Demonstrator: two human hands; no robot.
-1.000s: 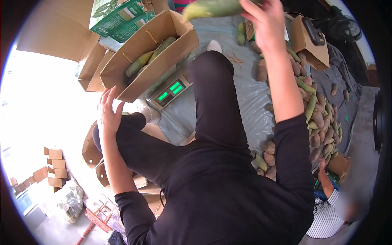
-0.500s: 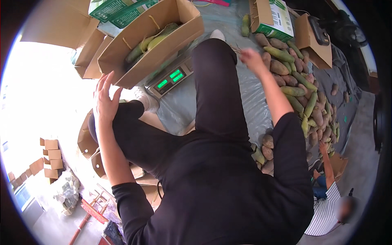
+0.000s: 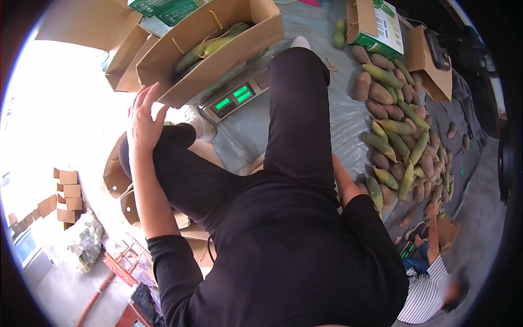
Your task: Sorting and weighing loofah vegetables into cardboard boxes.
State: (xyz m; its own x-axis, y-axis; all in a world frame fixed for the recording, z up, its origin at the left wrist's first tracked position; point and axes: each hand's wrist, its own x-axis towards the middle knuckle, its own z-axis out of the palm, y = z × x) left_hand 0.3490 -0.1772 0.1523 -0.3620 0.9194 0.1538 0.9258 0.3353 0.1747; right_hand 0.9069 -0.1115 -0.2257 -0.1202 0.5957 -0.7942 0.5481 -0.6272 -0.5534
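Observation:
My left hand point(image 3: 145, 117) has its fingers apart beside the near left corner of an open cardboard box point(image 3: 229, 57). Whether the fingertips touch the cardboard I cannot tell. Long green radishes point(image 3: 220, 44) lie inside that box, which sits on a digital scale point(image 3: 234, 102) with a lit green display. My right hand point(image 3: 340, 170) is low beside my right thigh, its fingers mostly hidden behind the leg. To its right spreads a heap of green radishes point(image 3: 396, 126) mixed with reddish-brown tubers point(image 3: 379, 94).
Green and white cartons point(image 3: 381, 30) stand at the back. A small cardboard box point(image 3: 433, 68) and a black fan-like object point(image 3: 463, 46) are at the far right. Another person in a striped shirt point(image 3: 422, 297) reaches toward the heap. More boxes point(image 3: 70, 191) stand at left.
My right hand has come back from in front of my right knee to beside my thigh. The left hand stays near the box corner. The view has shifted slightly.

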